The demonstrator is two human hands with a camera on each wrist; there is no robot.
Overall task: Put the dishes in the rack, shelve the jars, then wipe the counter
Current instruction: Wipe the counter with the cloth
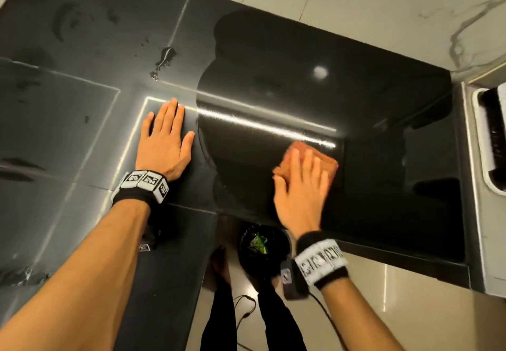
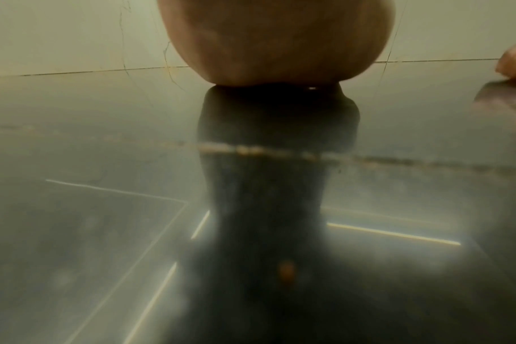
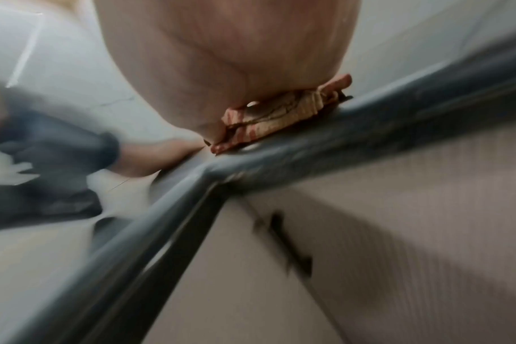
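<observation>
A glossy black counter fills the head view. My right hand lies flat, fingers straight, pressing an orange-red folded cloth onto the counter near its front edge; the hand is motion-blurred. In the right wrist view the palm sits on the striped cloth at the counter edge. My left hand rests flat and open on the counter to the left, holding nothing. The left wrist view shows only the heel of the left hand on the shiny counter.
Water drops and smears mark the counter's far left part. A white appliance stands against the counter's right end. Below the front edge a dark bin with green scraps sits on the floor, beside my legs. Pale marble wall tiles run behind.
</observation>
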